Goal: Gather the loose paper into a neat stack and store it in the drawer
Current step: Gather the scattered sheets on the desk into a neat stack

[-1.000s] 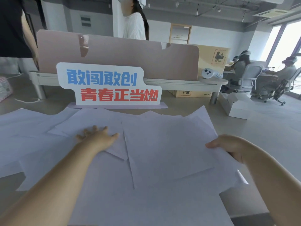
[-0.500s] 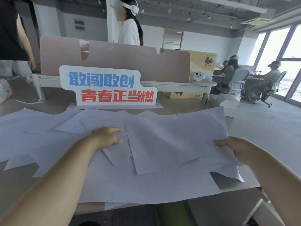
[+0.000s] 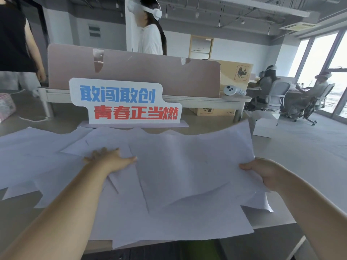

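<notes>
Several loose white sheets of paper (image 3: pixel 180 171) lie overlapping across the desk (image 3: pixel 293 162), some hanging over its near edge. My left hand (image 3: pixel 110 158) lies flat on the sheets left of centre, fingers spread and thumb pointing right. My right hand (image 3: pixel 262 173) grips the right edge of the sheets, thumb on top, and that side is lifted and curved upward. No drawer is in view.
A white sign (image 3: pixel 124 102) with blue and red characters stands at the desk's far side before a pink partition (image 3: pixel 135 76). A white controller (image 3: pixel 234 90) lies on the ledge. Two people stand beyond the partition; others sit on chairs at right.
My right hand has lifted the right side of the sheets and drawn them toward the middle. My left hand has spread flat and pressed on the paper. The view has tilted upward.
</notes>
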`<control>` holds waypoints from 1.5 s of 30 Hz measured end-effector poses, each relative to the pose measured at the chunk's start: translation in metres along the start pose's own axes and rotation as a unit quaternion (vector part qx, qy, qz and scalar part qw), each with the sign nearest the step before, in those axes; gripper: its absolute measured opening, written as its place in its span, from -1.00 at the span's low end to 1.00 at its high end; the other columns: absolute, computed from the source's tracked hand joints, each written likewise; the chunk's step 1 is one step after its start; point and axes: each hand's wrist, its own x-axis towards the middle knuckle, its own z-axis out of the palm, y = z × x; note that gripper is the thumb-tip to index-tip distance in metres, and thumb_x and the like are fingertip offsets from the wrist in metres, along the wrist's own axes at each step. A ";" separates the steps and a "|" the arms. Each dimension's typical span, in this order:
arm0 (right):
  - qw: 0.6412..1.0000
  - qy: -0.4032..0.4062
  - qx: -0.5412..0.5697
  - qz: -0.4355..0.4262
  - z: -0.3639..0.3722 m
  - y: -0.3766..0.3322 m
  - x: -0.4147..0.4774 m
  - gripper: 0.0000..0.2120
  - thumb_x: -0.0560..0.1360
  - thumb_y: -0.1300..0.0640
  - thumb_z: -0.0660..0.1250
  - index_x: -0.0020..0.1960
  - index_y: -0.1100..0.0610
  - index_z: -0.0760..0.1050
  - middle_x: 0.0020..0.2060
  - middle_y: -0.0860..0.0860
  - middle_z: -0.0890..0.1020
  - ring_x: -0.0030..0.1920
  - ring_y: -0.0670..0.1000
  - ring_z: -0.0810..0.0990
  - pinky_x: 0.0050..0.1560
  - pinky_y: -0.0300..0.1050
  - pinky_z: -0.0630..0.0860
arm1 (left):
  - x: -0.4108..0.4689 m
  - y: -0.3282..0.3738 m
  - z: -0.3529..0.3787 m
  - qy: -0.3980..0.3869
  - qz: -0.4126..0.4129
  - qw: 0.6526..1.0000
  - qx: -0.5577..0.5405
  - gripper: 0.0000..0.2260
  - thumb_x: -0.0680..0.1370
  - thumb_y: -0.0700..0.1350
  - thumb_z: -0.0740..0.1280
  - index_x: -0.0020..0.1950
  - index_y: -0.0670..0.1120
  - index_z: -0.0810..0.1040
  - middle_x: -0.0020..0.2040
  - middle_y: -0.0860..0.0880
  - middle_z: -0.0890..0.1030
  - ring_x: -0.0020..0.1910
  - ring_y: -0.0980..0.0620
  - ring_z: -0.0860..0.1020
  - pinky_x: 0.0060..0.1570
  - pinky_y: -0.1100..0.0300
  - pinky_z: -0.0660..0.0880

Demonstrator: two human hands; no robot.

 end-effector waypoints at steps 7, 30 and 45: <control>0.999 -0.035 -0.016 -0.004 0.022 0.002 0.006 -0.77 0.53 0.25 0.31 0.17 0.28 0.54 -0.18 0.18 0.71 -0.32 0.13 0.70 -0.26 -0.04 0.56 | 0.002 0.007 0.003 -0.013 0.112 0.994 0.002 -0.29 0.44 0.43 0.13 0.54 0.19 0.13 0.60 0.02 0.03 0.57 -0.10 0.01 0.44 -0.33 -0.11; 0.984 -0.139 -0.109 -0.002 0.049 -0.038 0.061 -0.56 0.44 -0.13 0.40 0.15 0.17 0.61 0.00 0.18 0.72 -0.01 0.21 0.71 0.00 0.03 0.59 | 0.007 0.034 0.012 0.010 0.062 0.998 -0.023 -0.36 0.52 0.37 -0.06 0.55 0.14 0.09 0.60 -0.10 0.03 0.57 -0.15 -0.02 0.47 -0.17 -0.05; 0.982 -0.167 0.026 -0.084 0.020 -0.032 0.061 -0.45 0.20 0.33 0.51 0.20 0.27 0.57 0.08 0.26 0.68 0.01 0.27 0.68 -0.01 0.11 0.59 | -0.009 0.044 0.000 0.121 0.033 0.915 -0.385 -0.45 0.48 0.02 0.40 0.45 0.01 0.36 0.45 -0.07 0.40 0.35 -0.09 0.43 0.25 0.04 0.38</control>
